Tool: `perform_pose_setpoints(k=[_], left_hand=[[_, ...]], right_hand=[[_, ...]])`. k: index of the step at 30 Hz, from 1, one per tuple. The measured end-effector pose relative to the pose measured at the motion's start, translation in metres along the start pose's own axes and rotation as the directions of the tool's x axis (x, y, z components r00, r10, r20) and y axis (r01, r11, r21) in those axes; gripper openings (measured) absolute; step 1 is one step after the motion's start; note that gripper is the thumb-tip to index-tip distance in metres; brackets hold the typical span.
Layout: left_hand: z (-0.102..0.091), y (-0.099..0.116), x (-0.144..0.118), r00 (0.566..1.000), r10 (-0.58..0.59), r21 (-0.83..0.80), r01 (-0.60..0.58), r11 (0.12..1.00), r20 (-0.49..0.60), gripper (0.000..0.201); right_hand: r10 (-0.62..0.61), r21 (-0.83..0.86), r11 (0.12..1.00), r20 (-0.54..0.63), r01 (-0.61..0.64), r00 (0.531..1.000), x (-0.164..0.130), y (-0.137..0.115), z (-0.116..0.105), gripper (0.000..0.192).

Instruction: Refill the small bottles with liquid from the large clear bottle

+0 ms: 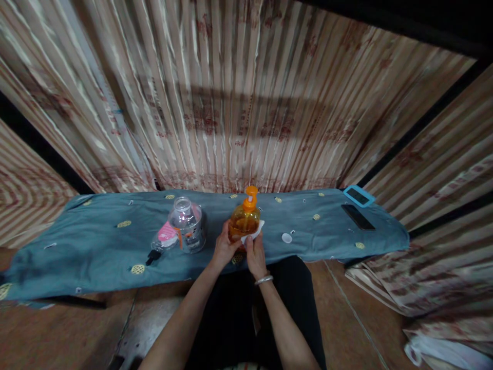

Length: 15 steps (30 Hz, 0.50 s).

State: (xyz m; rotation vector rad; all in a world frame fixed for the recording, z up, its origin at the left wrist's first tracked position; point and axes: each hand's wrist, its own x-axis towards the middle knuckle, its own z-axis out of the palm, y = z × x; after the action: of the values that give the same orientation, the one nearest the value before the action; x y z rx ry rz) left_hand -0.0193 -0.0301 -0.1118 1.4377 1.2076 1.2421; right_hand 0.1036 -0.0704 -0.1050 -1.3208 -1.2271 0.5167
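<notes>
An orange pump bottle (242,222) with amber liquid inside stands upright at the near middle of the cloth-covered table. Its pump head (251,198) points up and away from me. My left hand (224,247) is closed around the bottle's lower left side. On the lower right, my right hand (256,253) pinches a white piece of tissue or cloth (259,232) and presses it to the bottle's surface. The fingers of both hands partly cover the bottle's base. A bracelet circles my right wrist.
Left of the bottle stands a clear plastic jar (188,228). Beside it lies a clear bottle with a pink label (167,234) and black cap. A white round lid (287,238) lies to the right, with a dark phone (357,217) and a blue-framed device (359,196) farther right.
</notes>
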Motion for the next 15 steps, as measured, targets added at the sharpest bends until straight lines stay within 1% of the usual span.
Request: perform_pose_setpoints(k=[3, 6, 8, 10, 12, 15], left_hand=[[-0.002, -0.001, -0.001, 0.999, 0.021, 0.052, -0.022, 0.998, 0.037, 0.072], [-0.003, 0.0, -0.002, 0.998, 0.039, 0.046, -0.041, 0.998, 0.052, 0.073], [-0.002, 0.002, -0.004, 0.998, 0.044, 0.03, -0.045, 0.999, 0.042, 0.074], [0.001, 0.004, -0.007, 0.999, 0.027, 0.01, -0.028, 1.0, 0.029, 0.081], [0.004, 0.006, -0.011, 1.0, 0.007, -0.011, -0.007, 1.0, 0.016, 0.089], [0.01, 0.007, -0.014, 1.0, -0.01, -0.042, 0.01, 0.999, 0.0, 0.096]], right_hand=[[0.016, 0.072, 0.997, 0.023, -0.018, 1.0, 0.016, -0.013, -0.007, 0.042], [0.007, 0.154, 0.988, 0.085, -0.02, 0.996, 0.047, -0.028, -0.009, 0.04], [0.032, 0.196, 0.979, 0.144, -0.06, 0.989, 0.068, -0.032, -0.006, 0.037], [0.09, 0.228, 0.964, 0.198, -0.135, 0.976, 0.081, -0.03, -0.002, 0.036], [0.162, 0.252, 0.942, 0.242, -0.223, 0.957, 0.084, -0.022, 0.003, 0.037], [0.262, 0.278, 0.897, 0.289, -0.342, 0.921, 0.071, -0.006, 0.006, 0.037]])
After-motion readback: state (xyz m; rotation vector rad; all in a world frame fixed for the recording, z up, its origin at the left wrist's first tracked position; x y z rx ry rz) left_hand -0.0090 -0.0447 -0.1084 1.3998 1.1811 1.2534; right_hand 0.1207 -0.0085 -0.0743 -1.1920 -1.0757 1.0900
